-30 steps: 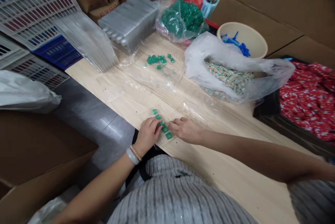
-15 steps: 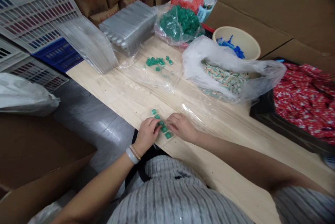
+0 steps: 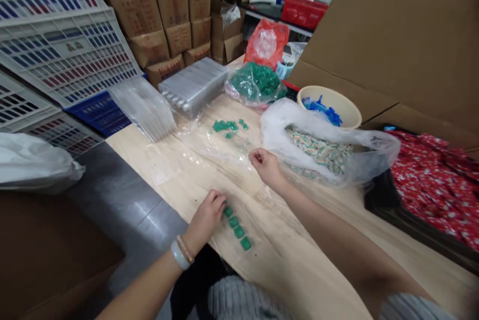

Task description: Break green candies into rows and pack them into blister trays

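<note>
Several green square pieces [image 3: 238, 231] lie in a slanting row near the table's front edge, on what looks like thin clear plastic. At the row's upper end is my left hand [image 3: 209, 214], its fingers closed together and touching there; whatever they grip is hidden. My right hand [image 3: 265, 166] is raised off to the upper right of the row, fingertips pinched, and anything between them is too small to make out. Beyond it, loose green pieces [image 3: 224, 126] are scattered on clear plastic film. A clear bag of green pieces [image 3: 258, 83] stands farther back.
Stacked clear plastic trays [image 3: 194, 83] stand at the back left. To the right are a white bag of striped pieces [image 3: 318, 148], a cream bowl [image 3: 354, 113] with blue items, and a black tray of red packets [image 3: 430, 180]. Crates [image 3: 75, 55] rise beyond the table's left edge.
My right hand has left the row of green pieces and moved up and away toward the loose ones. My left hand stays at the row's upper end. The camera view has tilted upward.
</note>
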Tool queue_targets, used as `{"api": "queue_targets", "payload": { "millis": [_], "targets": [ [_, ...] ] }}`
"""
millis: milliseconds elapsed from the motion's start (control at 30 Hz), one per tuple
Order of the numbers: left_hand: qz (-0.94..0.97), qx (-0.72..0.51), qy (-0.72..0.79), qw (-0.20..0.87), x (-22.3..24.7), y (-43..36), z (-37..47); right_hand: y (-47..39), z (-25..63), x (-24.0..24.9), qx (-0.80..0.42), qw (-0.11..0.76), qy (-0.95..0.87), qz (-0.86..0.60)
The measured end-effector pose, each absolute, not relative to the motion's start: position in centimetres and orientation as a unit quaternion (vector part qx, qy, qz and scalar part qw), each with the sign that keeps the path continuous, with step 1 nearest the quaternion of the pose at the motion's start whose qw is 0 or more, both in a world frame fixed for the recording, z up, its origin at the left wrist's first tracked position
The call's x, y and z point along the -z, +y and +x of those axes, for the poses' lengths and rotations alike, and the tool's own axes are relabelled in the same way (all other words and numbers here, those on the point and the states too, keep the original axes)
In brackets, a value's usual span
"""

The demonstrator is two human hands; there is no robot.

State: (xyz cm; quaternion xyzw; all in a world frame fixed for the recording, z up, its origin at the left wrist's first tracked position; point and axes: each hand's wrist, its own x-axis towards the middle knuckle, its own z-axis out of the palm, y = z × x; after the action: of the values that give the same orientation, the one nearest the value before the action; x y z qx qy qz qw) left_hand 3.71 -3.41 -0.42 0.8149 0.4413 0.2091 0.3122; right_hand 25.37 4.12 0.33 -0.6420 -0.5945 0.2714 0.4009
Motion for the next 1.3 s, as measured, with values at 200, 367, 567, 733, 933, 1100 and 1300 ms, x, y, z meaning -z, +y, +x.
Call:
{"api": "queue_targets", "payload": {
  "millis": [200, 367, 567, 733, 933, 1100, 1300],
  "targets": [
    [0.680, -0.335, 0.491, 0.430, -2.6, 2.0, 4.5, 10.2, 26.1, 0.2, -0.224, 0.302, -0.628, -0.682],
    [0.351, -0.401, 0.451, 0.716, -5.7, 12.2, 10.7, 11.7, 23.7, -0.4, -0.168, 0.343, -0.661, -0.646],
    [0.296, -0.331, 0.413, 0.795, -7.5, 14.6, 12.6, 11.8, 22.8, -0.3, -0.130, 0.322, -0.671, -0.654],
    [0.312, -0.296, 0.419, 0.800, -8.4, 15.9, 11.8, 13.4, 23.6, 0.1, -0.100, 0.362, -0.706, -0.600],
    [0.545, -0.365, 0.501, 0.564, -6.4, 21.9, 11.5, 19.7, 28.0, 1.9, -0.148, 0.296, -0.640, -0.694],
    [0.733, -0.269, 0.491, 0.386, -2.4, 25.4, 13.3, 23.3, 29.4, 2.9, -0.225, 0.259, -0.641, -0.686],
    [0.822, -0.144, 0.494, 0.243, 0.0, 27.3, 14.7, 23.1, 29.8, 2.6, -0.290, 0.305, -0.608, -0.673]
  ]
}}
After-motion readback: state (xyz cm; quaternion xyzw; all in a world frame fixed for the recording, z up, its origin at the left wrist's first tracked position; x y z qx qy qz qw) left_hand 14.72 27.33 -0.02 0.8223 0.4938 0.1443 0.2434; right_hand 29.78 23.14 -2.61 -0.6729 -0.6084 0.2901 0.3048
